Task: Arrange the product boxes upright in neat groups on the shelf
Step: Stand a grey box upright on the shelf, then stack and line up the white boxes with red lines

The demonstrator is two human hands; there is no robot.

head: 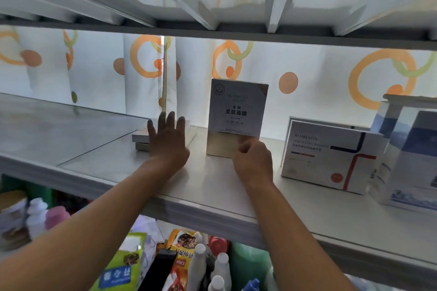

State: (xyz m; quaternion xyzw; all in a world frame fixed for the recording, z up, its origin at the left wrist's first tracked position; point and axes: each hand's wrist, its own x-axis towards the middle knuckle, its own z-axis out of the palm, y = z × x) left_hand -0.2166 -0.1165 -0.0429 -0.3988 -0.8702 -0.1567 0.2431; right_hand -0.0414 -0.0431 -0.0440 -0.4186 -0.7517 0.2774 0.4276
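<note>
A white and gold mask box (237, 111) stands upright on the shelf (212, 186), near its middle. My right hand (254, 163) grips its lower right corner with curled fingers. To its left, two flat boxes (140, 140) lie stacked on the shelf. My left hand (168, 137) rests on top of them with straight, spread fingers. A white ROMESON box (331, 156) stands upright to the right, with blue and white boxes (409, 149) beside it.
The shelf above (212, 33) hangs low over the boxes. A curtain with orange rings (307, 73) backs the shelf. The left stretch of the shelf (59, 130) is bare glass. Bottles and snack bags (184, 264) fill the shelf below.
</note>
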